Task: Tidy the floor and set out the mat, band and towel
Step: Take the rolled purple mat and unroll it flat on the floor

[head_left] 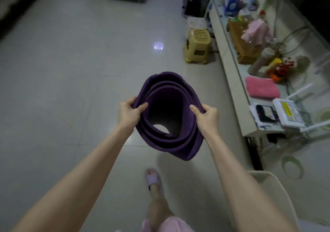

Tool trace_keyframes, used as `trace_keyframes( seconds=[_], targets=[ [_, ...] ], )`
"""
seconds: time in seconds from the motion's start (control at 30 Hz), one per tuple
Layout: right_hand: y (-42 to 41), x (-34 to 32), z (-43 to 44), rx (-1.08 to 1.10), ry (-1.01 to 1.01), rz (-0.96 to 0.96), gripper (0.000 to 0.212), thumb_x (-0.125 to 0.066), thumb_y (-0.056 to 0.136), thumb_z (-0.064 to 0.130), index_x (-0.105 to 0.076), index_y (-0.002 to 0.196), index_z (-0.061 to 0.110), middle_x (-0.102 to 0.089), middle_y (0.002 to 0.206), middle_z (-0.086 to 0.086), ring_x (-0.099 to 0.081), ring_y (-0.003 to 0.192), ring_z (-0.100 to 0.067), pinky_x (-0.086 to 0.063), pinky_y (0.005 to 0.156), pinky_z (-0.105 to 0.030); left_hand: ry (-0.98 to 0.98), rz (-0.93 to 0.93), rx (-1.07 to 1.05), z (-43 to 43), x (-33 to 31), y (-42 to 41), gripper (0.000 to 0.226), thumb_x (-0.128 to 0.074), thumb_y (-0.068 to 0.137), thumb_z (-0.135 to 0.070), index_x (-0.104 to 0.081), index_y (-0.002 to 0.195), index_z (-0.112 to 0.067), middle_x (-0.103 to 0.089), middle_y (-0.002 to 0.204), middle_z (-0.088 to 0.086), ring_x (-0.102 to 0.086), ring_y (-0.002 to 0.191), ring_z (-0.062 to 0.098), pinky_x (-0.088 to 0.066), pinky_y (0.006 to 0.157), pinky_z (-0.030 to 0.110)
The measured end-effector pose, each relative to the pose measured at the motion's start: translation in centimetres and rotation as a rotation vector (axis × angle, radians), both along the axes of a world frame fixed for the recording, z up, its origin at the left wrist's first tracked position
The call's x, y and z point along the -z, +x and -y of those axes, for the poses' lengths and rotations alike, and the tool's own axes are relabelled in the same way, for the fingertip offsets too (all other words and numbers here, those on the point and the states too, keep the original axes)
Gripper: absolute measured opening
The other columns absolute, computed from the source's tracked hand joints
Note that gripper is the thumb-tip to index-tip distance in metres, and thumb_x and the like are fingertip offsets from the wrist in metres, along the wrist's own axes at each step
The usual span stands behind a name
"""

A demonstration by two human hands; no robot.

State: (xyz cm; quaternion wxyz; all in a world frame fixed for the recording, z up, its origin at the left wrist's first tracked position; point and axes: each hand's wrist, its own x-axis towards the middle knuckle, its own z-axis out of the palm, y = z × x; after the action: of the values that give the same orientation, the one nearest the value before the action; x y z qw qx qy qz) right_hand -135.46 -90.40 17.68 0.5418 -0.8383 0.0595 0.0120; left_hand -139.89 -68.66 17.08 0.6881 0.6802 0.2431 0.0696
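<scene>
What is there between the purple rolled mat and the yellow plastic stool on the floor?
In the head view, only bare grey floor tile lies between the mat and the stool.

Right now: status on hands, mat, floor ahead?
Left hand and right hand shut on the rolled purple mat, held upright off the floor. Pink towel on the side counter. Yellow stool ahead-right; band not seen.
</scene>
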Motion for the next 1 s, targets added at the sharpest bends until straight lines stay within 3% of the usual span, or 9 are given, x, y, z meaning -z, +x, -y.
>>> trace_keyframes(
  seconds=[0.1, 0.2, 0.33, 0.47, 0.57, 0.8, 1.0],
  targets=[
    [3.0, 0.9, -6.6, -0.097, -0.009, -0.018, 0.040, -0.069, 0.085, 0.020, -0.051, 0.061, -0.005, -0.045, 0.056, -0.007, -0.037, 0.055, -0.017, -0.032, 0.053, -0.029, -0.003, -0.011, -0.100, -6.3, 1.1, 1.0, 0.020, -0.068, 0.084, -0.004, -0.068, 0.088, -0.024, -0.070, 0.081, -0.004, -0.067, 0.076, 0.017, -0.055, 0.073, 0.028],
    [6.0, 1.6, -12.5, -0.170, -0.026, -0.040, 0.040, -0.070, 0.085, 0.020, -0.047, 0.054, 0.009, -0.044, 0.054, -0.004, -0.037, 0.054, -0.015, -0.033, 0.052, -0.029, -0.008, -0.043, -0.168, -11.9, 2.3, 2.4, 0.022, -0.069, 0.083, -0.005, -0.068, 0.086, -0.026, -0.071, 0.084, 0.001, -0.069, 0.082, 0.024, -0.056, 0.081, 0.037],
    [9.4, 2.1, -19.2, -0.224, -0.021, -0.068, 0.034, -0.069, 0.085, 0.020, -0.056, 0.063, -0.001, -0.050, 0.059, -0.009, -0.042, 0.058, -0.018, -0.036, 0.057, -0.030, -0.016, -0.078, -0.241, -17.8, 3.1, 4.4, 0.020, -0.070, 0.082, -0.007, -0.069, 0.090, -0.026, -0.073, 0.091, 0.006, -0.069, 0.090, 0.029, -0.055, 0.086, 0.043],
    [13.3, 2.5, -27.4, -0.291, 0.010, -0.101, 0.029, -0.068, 0.086, 0.017, -0.058, 0.059, 0.014, -0.053, 0.056, -0.001, -0.043, 0.056, -0.012, -0.037, 0.057, -0.027, -0.010, -0.100, -0.309, -25.3, 3.0, 7.0, 0.021, -0.069, 0.083, -0.006, -0.068, 0.096, -0.022, -0.072, 0.090, 0.001, -0.069, 0.088, 0.024, -0.055, 0.087, 0.041],
    [15.7, 2.4, -33.7, -0.341, -0.005, -0.108, 0.035, -0.068, 0.086, 0.016, -0.054, 0.056, 0.027, -0.050, 0.051, 0.010, -0.042, 0.051, -0.004, -0.037, 0.052, -0.018, -0.001, -0.117, -0.365, -30.9, 3.1, 8.6, 0.020, -0.069, 0.082, -0.007, -0.069, 0.095, -0.023, -0.073, 0.090, 0.002, -0.070, 0.088, 0.025, -0.055, 0.087, 0.042],
    [20.9, 3.3, -46.8, -0.378, -0.017, -0.104, 0.008, -0.068, 0.086, 0.016, -0.072, 0.083, 0.011, -0.070, 0.074, -0.009, -0.056, 0.067, -0.014, -0.046, 0.066, -0.027, 0.001, -0.131, -0.386, -43.7, 4.3, 13.1, 0.018, -0.070, 0.082, -0.007, -0.069, 0.095, -0.020, -0.073, 0.090, 0.002, -0.070, 0.088, 0.027, -0.055, 0.087, 0.045],
    [24.9, 5.2, -59.0, -0.273, -0.006, -0.099, 0.011, -0.067, 0.087, 0.015, -0.073, 0.089, 0.007, -0.066, 0.068, 0.004, -0.058, 0.067, -0.013, -0.045, 0.064, -0.016, 0.025, -0.161, -0.273, -57.4, 5.5, 18.8, 0.019, -0.069, 0.082, -0.006, -0.069, 0.097, -0.018, -0.073, 0.092, 0.006, -0.070, 0.088, 0.028, -0.055, 0.086, 0.045]
  ],
)
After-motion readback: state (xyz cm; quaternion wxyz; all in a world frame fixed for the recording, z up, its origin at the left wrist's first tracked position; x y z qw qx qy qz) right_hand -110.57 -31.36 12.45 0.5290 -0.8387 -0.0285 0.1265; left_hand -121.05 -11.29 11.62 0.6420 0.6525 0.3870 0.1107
